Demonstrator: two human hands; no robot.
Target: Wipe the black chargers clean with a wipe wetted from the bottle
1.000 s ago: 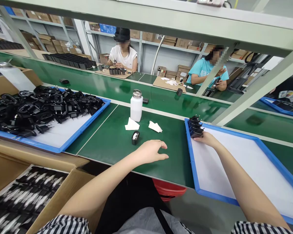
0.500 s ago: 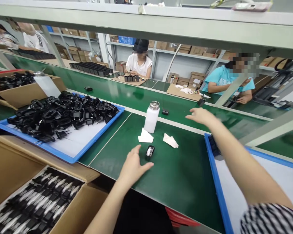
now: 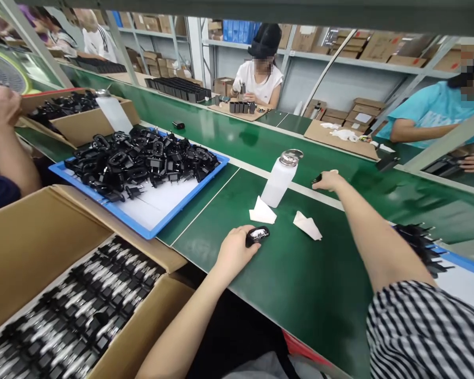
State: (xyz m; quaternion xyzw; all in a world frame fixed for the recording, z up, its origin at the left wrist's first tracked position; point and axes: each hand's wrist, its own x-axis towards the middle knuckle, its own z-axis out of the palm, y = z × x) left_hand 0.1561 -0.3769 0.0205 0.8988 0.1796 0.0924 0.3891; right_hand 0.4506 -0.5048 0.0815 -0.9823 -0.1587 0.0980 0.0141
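My left hand [image 3: 235, 252] is closed around a black plug adapter [image 3: 259, 234] whose face carries white print, low over the green bench [image 3: 296, 284]. Farther forward, over the green belt, my right hand [image 3: 328, 180] pinches a small black adapter [image 3: 316, 179], mostly covered by the fingers. Between the hands stands a white bottle [image 3: 277, 184] with a metal top. Two folded white cloth pieces lie near it, one at the bottle's foot [image 3: 263, 212] and one to the right [image 3: 308, 225].
At left a blue-rimmed tray [image 3: 158, 230] holds a heap of black plugs [image 3: 142, 158]. Nearer me is an open carton [image 3: 35, 231] with rows of plugs. More plugs [image 3: 416, 245] lie at a right-hand tray [image 3: 468, 263]. Co-workers sit across the belt, and another person's hands show at far left.
My left hand has closed on the adapter that lay on the bench. My right hand has gone from open to pinching a small black adapter. The camera view has tilted and turned.
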